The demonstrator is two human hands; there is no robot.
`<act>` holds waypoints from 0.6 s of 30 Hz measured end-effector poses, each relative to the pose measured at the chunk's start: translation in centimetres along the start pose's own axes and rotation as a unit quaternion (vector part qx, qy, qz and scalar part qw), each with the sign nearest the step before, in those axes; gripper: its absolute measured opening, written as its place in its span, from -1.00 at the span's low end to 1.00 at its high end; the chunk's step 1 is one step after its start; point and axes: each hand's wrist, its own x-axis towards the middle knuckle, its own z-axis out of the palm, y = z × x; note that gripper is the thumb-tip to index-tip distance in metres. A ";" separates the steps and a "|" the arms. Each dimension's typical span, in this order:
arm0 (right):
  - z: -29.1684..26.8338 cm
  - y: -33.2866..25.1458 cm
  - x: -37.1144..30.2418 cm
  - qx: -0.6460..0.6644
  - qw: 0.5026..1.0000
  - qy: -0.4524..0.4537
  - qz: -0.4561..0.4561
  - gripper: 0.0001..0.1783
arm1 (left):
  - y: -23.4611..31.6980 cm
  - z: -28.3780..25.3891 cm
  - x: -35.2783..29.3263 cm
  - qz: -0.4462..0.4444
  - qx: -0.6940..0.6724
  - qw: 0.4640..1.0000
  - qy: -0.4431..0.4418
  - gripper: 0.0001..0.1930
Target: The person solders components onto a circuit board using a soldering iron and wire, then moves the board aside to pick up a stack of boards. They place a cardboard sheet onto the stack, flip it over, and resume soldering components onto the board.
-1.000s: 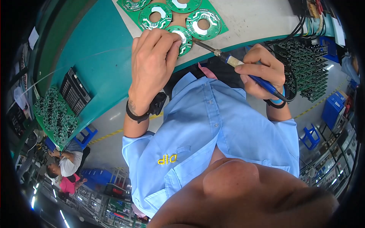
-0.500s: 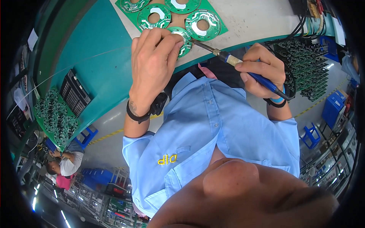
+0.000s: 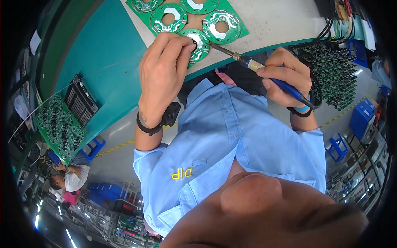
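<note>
Here, a person in a light blue shirt [image 3: 231, 136] works at a bench [image 3: 285, 20], seen from a head camera looking down. At nine o'clock, far left, a rack of green boards [image 3: 56, 130] sits beside a black tray [image 3: 81, 100]. At eight o'clock, another person [image 3: 70, 177] sits in the distance. Toward eleven o'clock, the left hand [image 3: 163, 76], with a black band [image 3: 159, 124] on its wrist, pinches its fingertips closed on something thin that cannot be made out, touching the near edge of a ring board [image 3: 198, 45]. That round green board lies at twelve o'clock with other ring boards on a green panel [image 3: 194, 16]. At one o'clock, the right hand [image 3: 285, 76] is closed around a blue-handled iron [image 3: 256, 66]; its metal tip touches the ring board just beside the left fingertips. At two o'clock, a stack of green boards [image 3: 335, 78] stands past the right wrist.
</note>
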 end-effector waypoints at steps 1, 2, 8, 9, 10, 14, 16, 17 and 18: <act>-0.1 0.0 -0.1 0.001 1.000 -0.008 -0.001 -0.75 | 0.1 0.0 0.0 0.000 0.000 1.000 0.000 -0.90; -0.2 0.0 -0.1 0.001 1.000 -0.008 -0.001 -0.75 | 0.1 -0.1 -0.1 -0.013 -0.008 1.000 -0.001 -0.90; -0.9 -0.2 0.1 0.011 1.000 0.003 -0.016 -0.77 | 0.8 -0.1 0.2 -0.072 -0.048 0.996 0.000 -0.89; -1.0 -0.2 0.1 0.011 1.000 0.008 -0.017 -0.76 | 0.6 0.0 0.2 -0.071 -0.049 0.996 0.000 -0.89; -1.0 -0.1 0.2 0.010 1.000 0.008 -0.018 -0.76 | 0.2 0.2 0.1 -0.049 -0.046 0.998 0.015 -0.90; -0.5 0.2 -0.1 0.021 0.994 0.105 0.013 -0.78 | -0.3 0.5 0.3 0.003 -0.030 0.999 0.046 -0.91; 0.0 -0.1 -0.4 0.014 0.993 0.110 0.050 -0.76 | -0.1 0.6 0.5 0.016 -0.007 0.999 0.047 -0.90; 0.2 -0.2 -0.5 0.011 0.991 0.113 0.069 -0.74 | 0.0 0.6 0.6 0.016 -0.007 0.999 0.047 -0.90; 0.3 -0.2 -0.3 0.011 0.991 0.113 0.069 -0.74 | 0.0 0.7 0.7 0.023 0.006 0.999 0.049 -0.90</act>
